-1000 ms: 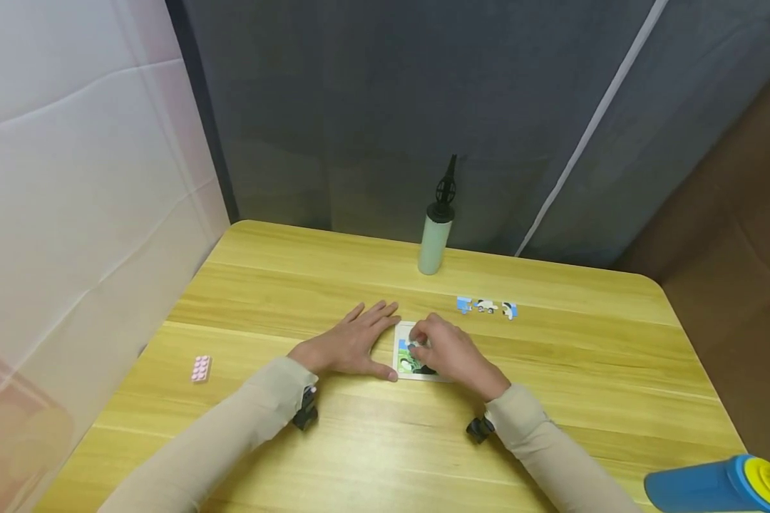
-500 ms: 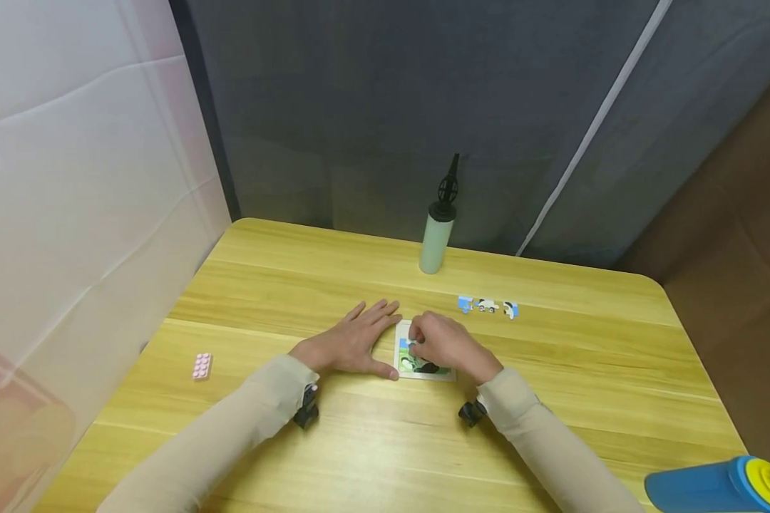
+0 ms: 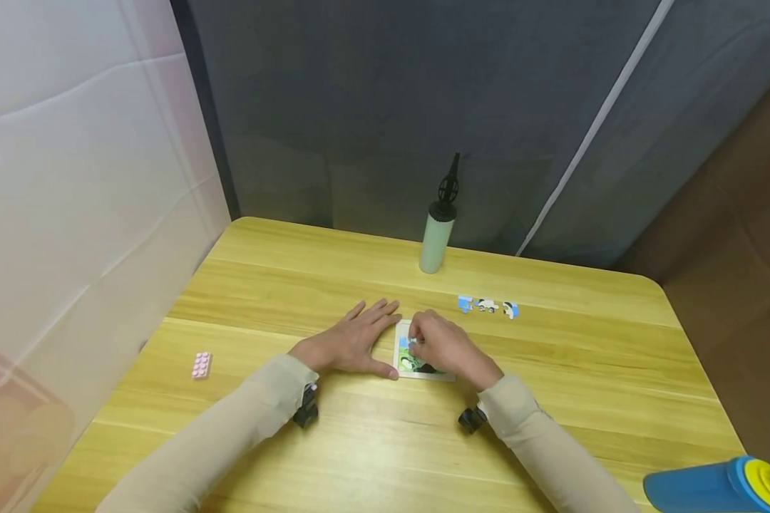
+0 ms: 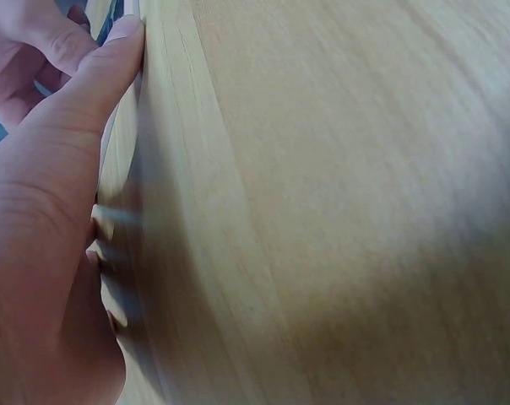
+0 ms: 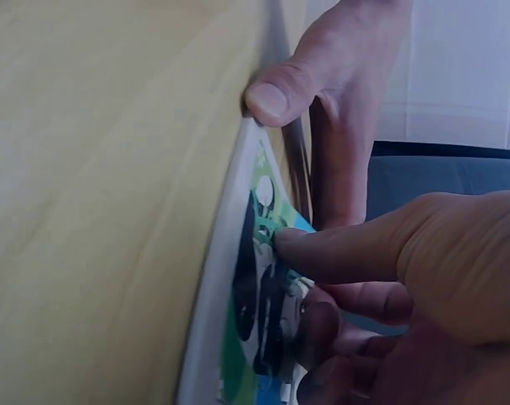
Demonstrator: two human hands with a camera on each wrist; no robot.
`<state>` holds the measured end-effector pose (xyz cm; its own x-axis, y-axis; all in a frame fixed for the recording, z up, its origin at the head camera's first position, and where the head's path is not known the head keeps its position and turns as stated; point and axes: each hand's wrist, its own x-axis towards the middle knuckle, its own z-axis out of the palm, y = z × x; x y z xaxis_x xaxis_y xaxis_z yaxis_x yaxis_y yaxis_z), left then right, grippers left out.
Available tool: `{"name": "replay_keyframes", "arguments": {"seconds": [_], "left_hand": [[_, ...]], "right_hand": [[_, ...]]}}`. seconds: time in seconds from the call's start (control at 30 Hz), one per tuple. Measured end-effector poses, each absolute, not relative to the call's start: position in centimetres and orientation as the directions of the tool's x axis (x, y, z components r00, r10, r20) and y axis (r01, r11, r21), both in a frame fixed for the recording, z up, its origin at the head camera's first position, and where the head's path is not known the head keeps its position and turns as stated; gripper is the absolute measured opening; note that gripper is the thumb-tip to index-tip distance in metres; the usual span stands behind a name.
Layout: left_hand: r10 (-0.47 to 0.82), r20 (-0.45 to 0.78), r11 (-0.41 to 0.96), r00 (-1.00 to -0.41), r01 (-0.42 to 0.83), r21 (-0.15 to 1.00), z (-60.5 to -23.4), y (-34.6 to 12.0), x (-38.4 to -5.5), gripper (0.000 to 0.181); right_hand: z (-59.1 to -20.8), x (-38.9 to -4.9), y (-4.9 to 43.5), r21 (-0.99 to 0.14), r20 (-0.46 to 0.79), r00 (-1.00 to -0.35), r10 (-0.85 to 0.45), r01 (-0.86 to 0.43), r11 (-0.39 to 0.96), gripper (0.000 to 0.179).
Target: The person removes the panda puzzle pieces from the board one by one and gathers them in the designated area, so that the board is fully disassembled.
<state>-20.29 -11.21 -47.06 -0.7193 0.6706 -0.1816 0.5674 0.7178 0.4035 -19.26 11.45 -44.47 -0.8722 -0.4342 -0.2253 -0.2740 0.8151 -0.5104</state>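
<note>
A small white-framed jigsaw puzzle lies on the table between the two hands, showing green, blue and black-and-white picture parts. My left hand rests spread out to its left, with the thumb at the near left corner of the frame. Over the picture, my right hand pinches a puzzle piece between thumb and curled fingers, close against the puzzle surface. The fingers hide most of that piece, and the hand covers the right part of the board. Beyond the right hand lie three loose puzzle pieces in a row.
A pale green hand pump with a black top stands near the back edge. At the left lies a pink toy brick. A blue and yellow object sits at the front right. A dark curtain hangs behind the table.
My right hand has shifted slightly left over the puzzle, baring more of the frame's near right corner, and keeps its pinch. The left hand stays in place.
</note>
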Motion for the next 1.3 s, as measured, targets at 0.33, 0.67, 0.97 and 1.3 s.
{"name": "replay_keyframes", "arguments": {"seconds": [0.33,0.67,0.97,1.3], "left_hand": [[0.672,-0.171,0.713,-0.721,0.566,0.413,-47.1,-11.2,-20.3,0.111],[0.673,-0.163,0.708,-0.721,0.566,0.423,-47.1,-11.4,-20.2,0.110],[0.669,-0.166,0.716,-0.725,0.567,0.407,-47.1,-11.2,-20.4,0.111],[0.673,-0.158,0.710,-0.722,0.572,0.411,-47.2,-11.2,-20.4,0.112]], "right_hand": [[-44.9,-18.4,11.8,-0.574,-0.158,-0.887,-0.434,-0.275,0.771,0.017],[-45.3,-17.7,11.3,-0.499,-0.107,-0.867,-0.487,-0.376,0.780,0.007],[-45.4,-17.4,11.5,-0.449,-0.069,-0.851,-0.521,-0.440,0.778,0.013],[-44.4,-17.6,13.3,-0.522,0.012,-0.892,-0.453,-0.392,0.758,0.026]]}}
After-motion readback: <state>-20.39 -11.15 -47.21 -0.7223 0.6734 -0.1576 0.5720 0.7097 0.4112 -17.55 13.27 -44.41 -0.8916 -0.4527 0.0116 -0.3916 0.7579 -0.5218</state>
